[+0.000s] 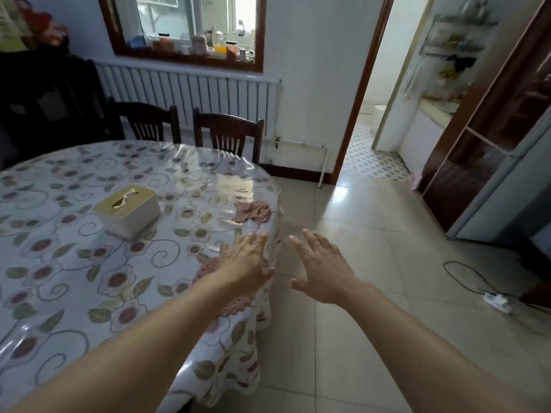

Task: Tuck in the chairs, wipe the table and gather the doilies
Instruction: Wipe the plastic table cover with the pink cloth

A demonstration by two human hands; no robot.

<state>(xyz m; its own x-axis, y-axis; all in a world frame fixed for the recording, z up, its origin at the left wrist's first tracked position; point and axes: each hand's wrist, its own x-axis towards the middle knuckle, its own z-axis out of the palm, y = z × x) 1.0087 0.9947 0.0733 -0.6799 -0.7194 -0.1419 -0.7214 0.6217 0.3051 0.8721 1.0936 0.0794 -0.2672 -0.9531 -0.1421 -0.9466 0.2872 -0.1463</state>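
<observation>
Both hands are stretched out ahead of me with fingers spread and nothing in them. My left hand (246, 263) hovers palm down over the right edge of the desk (59, 263), above a pink crocheted doily (208, 271) that lies flat on the clear plastic cover; whether my palm touches it I cannot tell. My right hand (322, 269) hangs just past the desk's edge, over the tiled floor (372, 234), palm down and near the left one, not touching it.

Farther along the same edge lies a crumpled pink cloth (253, 210), close to the rim. Toward the middle of the flowered tablecloth stands a cream tissue box (128, 208) with a tissue poking from its slot, well apart from both hands.

On the far side of the desk, two dark wooden chairs (228, 131) stand side by side with their backs rising just beyond the rim, in front of a white radiator (190, 90) under the window. On the floor to my right a white power strip (496, 301) lies with its dark cord curling away.
</observation>
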